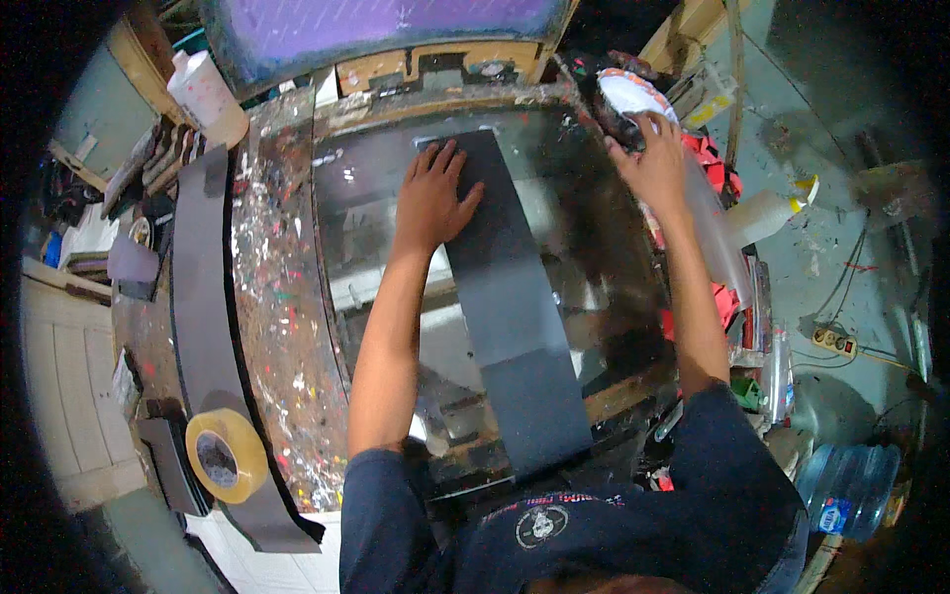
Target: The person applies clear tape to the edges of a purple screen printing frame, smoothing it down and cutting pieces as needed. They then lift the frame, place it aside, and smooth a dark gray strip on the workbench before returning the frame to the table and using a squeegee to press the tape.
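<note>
A long dark grey strip (524, 327) lies across a glass panel (614, 307) set in the paint-spattered table. My left hand (435, 198) rests on the strip's far part, fingers spread, palm down. Off to the right, my right hand (653, 168) is at the table's far right edge, its thumb and fingers apart. Its fingertips are close to a white round thing (633, 94) with orange marks on its rim; whether they touch it I cannot tell.
Another long dark strip (203, 287) lies along the table's left side, with a roll of clear tape (226, 455) on its near part. A white bottle (206, 99) stands at the far left. A purple-faced frame (386, 40) borders the back. Right are red scraps (727, 302) and a power strip (834, 343).
</note>
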The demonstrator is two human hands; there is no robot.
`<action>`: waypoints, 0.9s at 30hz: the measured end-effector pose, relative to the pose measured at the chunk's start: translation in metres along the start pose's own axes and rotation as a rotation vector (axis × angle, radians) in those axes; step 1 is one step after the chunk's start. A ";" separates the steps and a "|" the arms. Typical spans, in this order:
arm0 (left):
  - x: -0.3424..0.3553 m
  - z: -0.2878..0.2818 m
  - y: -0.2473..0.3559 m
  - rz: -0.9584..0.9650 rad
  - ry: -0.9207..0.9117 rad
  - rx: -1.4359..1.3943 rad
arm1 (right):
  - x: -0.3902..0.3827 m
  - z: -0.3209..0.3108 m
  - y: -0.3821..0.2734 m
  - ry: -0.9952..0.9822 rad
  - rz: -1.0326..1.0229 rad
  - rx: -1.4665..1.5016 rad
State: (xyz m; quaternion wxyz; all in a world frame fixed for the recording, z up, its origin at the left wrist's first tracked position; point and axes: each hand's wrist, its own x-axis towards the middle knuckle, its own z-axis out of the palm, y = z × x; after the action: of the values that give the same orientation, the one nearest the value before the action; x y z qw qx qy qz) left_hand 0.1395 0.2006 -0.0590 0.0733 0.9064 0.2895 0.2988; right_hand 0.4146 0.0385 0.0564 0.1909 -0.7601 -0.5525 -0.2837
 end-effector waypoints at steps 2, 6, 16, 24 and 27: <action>0.003 -0.001 0.000 0.001 0.002 0.007 | 0.027 0.024 0.041 0.025 0.003 0.006; 0.000 -0.003 0.000 -0.001 -0.008 -0.009 | 0.049 0.069 0.082 -0.226 -0.001 -0.113; -0.010 -0.011 0.000 -0.012 -0.067 0.017 | 0.043 0.090 0.082 -0.291 0.083 -0.008; 0.001 -0.009 0.003 0.013 -0.026 -0.008 | 0.052 0.055 0.085 -0.162 0.037 0.286; -0.008 -0.007 -0.007 0.014 0.001 0.006 | 0.019 0.010 0.000 -0.222 0.163 0.801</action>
State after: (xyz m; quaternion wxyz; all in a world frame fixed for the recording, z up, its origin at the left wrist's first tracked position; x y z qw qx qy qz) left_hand 0.1267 0.2017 -0.0591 0.0682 0.9086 0.2839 0.2987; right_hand 0.4215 0.0584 0.0606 0.4325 -0.6929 -0.5745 0.0529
